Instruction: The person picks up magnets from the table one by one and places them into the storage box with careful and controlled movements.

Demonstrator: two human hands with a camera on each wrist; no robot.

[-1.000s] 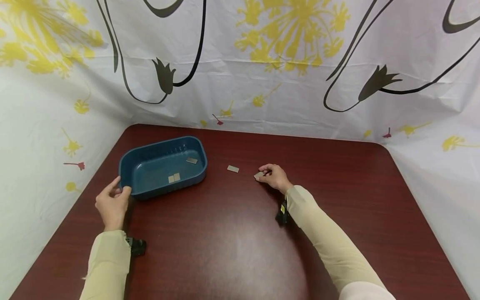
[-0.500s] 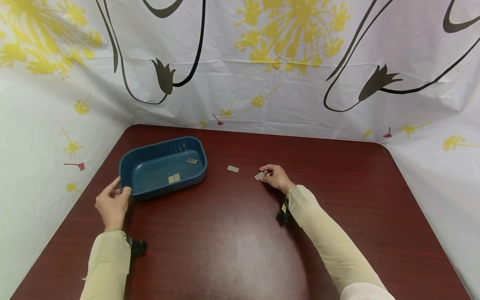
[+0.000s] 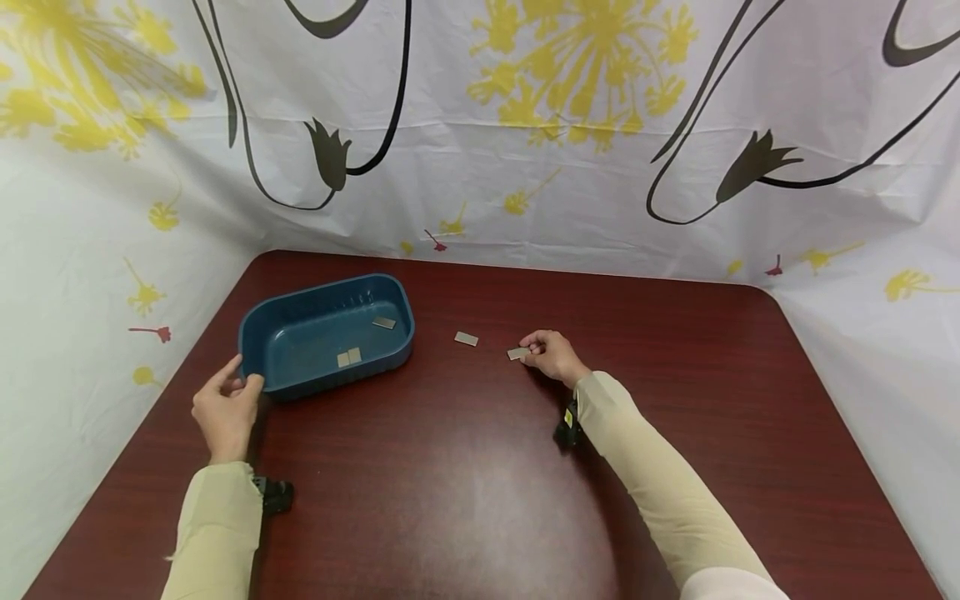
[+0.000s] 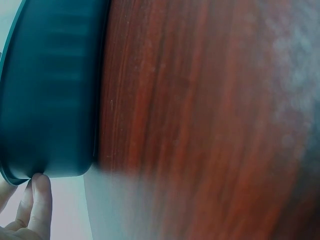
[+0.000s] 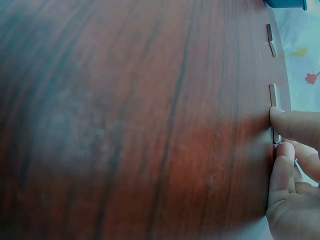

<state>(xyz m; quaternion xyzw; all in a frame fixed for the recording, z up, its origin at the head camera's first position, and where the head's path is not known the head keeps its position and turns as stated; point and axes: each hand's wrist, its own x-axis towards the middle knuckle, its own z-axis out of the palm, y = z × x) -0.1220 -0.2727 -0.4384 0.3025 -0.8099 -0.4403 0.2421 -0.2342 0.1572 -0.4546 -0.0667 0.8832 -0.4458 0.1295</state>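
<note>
In the head view, my left hand [image 3: 227, 413] holds the near left corner of a blue plastic basin [image 3: 327, 387], thumb and fingers at its rim. The left wrist view has the fingers [image 4: 41, 202] touching the basin's end wall [image 4: 55, 100]. Several small flat grey rectangular pieces [image 3: 384, 322] lie inside the basin. My right hand [image 3: 555, 357] pinches a similar grey piece [image 3: 517, 354] low at the table, thumb and fingertips on its right end. Whether the piece touches the table is unclear. Another grey piece [image 3: 466, 338] lies between basin and right hand.
The dark red wooden table [image 3: 420, 467] has rounded far corners. A white patterned sheet [image 3: 555, 192] hangs behind and beside it. Black wrist cameras [image 3: 277, 496] sit at both cuffs. The basin is near the table's far left corner.
The grey piece in my right fingers has turned slightly, now lying nearer to level in the head view. My left hand and the basin stay where they were.
</note>
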